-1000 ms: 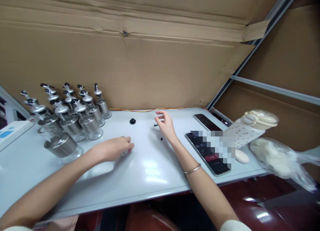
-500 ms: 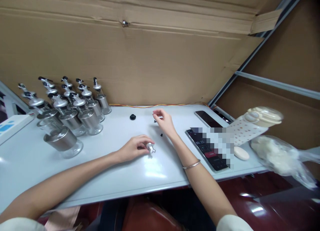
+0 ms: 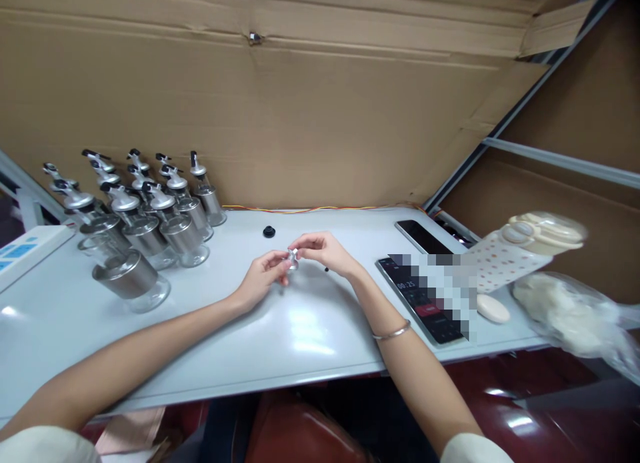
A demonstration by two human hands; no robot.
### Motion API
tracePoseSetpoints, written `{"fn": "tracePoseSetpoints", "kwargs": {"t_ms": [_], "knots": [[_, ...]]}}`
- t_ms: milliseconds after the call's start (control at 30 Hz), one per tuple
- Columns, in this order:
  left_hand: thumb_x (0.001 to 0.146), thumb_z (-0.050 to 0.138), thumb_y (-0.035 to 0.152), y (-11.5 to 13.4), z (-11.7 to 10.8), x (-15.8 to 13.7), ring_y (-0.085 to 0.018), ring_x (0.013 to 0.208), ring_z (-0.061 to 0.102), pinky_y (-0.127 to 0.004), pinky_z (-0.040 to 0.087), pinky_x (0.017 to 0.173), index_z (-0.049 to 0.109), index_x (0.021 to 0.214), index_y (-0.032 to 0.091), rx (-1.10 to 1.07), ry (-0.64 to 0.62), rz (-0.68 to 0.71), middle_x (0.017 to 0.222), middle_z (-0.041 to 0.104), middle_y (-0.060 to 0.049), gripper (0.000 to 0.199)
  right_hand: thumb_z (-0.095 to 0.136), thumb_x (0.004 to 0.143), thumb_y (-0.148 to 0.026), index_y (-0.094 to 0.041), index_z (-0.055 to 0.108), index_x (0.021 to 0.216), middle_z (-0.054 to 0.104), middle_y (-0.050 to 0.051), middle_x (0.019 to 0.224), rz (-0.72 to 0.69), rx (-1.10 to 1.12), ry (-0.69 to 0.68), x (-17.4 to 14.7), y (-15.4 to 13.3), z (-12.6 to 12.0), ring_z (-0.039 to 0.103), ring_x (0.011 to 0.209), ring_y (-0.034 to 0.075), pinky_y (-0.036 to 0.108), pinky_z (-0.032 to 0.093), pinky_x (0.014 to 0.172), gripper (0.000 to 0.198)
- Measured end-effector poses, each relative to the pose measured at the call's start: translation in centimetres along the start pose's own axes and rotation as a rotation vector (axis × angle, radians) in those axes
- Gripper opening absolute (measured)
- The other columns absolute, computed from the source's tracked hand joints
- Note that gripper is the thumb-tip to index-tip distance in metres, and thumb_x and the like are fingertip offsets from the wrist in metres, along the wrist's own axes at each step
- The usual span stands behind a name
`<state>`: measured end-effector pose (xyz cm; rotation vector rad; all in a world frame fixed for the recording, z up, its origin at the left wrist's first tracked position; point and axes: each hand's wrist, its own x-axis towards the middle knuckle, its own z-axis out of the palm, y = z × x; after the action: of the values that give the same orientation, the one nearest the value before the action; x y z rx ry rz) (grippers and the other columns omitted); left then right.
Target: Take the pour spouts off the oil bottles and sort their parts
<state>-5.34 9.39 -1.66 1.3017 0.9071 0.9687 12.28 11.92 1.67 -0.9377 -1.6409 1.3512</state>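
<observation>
My left hand [image 3: 261, 279] pinches a small silver pourer top [image 3: 293, 259] between thumb and fingers, just above the white table. My right hand [image 3: 327, 252] is closed in a pinch at the upper end of the pourer top. Its fingertips meet the metal there, and whatever small piece they may hold is hidden. Behind the hands a round black stopper [image 3: 269, 231] lies on the table. A tiny black part [image 3: 327, 269] rests under my right wrist. To the left stands an open glass bottle [image 3: 131, 281] with a steel band and no top.
Several bottles with silver pourer tops [image 3: 163, 224] stand at the left by the cardboard wall [image 3: 320, 116]. Two phones [image 3: 423, 303], a patterned tumbler [image 3: 510, 253], a pale oval object [image 3: 493, 309] and a plastic bag [image 3: 565, 316] lie to the right. A white box [image 3: 30, 253] sits far left.
My left hand has lifted the pourer top and moved it away from me. My right hand has come left from the table's middle, and its fingers now meet the top.
</observation>
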Motion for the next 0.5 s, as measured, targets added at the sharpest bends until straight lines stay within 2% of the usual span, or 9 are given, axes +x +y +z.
{"fn": "tracePoseSetpoints", "kwargs": {"t_ms": [200,367,500], "knots": [[0.077,0.058,0.055,0.11,0.18,-0.20,-0.011,0.056,0.056,-0.028,0.046,0.061,0.058,0.095,0.016,0.010,-0.111,0.008,0.077,0.064,-0.003,0.043,0.074,0.064,-0.027,-0.017,0.072,0.080,0.070,0.001,0.069,0.035,0.085,-0.048,-0.08,0.15,-0.34,0.062,0.064,0.014,0.030,0.049,0.068,0.019],[0.077,0.059,0.055,0.37,0.05,-0.21,-0.012,0.061,0.056,-0.028,0.045,0.065,0.059,0.090,0.015,0.069,-0.150,0.075,0.069,0.059,-0.001,0.042,0.077,0.062,-0.028,-0.015,0.073,0.079,0.070,0.001,0.068,0.042,0.074,-0.055,-0.11,-0.08,-0.45,0.062,0.064,0.014,0.030,0.048,0.069,0.021],[0.075,0.063,0.050,0.17,-0.03,-0.18,-0.012,0.064,0.056,-0.028,0.044,0.068,0.060,0.086,0.014,0.119,-0.204,0.041,0.081,0.063,-0.003,0.038,0.078,0.061,-0.028,-0.015,0.071,0.074,0.068,0.000,0.063,0.068,0.026,-0.074,-0.08,-0.03,-0.50,0.061,0.062,0.014,0.031,0.048,0.069,0.019]]}}
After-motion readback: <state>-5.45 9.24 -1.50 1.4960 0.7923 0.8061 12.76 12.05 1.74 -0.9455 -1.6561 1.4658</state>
